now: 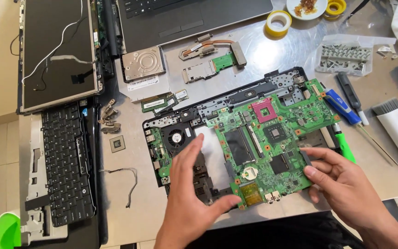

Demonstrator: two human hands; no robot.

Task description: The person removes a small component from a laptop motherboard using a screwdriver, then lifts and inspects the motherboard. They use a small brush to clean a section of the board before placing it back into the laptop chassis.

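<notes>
- Keyboard: detached, lying well to the left of the motherboard, below a bare screen panel.
- Hard drive: up and left of the motherboard, flat on the metal table.
- Left hand: palm down, fingers spread, over the motherboard's lower left part. Thumb extends right along the near edge; fingertips point up toward the fan. Grip open; contact with the board likely at the thumb, not confirmed for the fingers.
- Motherboard: green, seated in its black base shell, mid-table, tilted with the right end farther away. It lies between the two hands.
- Right hand: at the motherboard's right edge, fingers curled, index and thumb pinching that edge lightly. Partly closed on the board.
- Screwdrivers: just right of the motherboard.
- Screw bag: up and right of the motherboard.
</notes>
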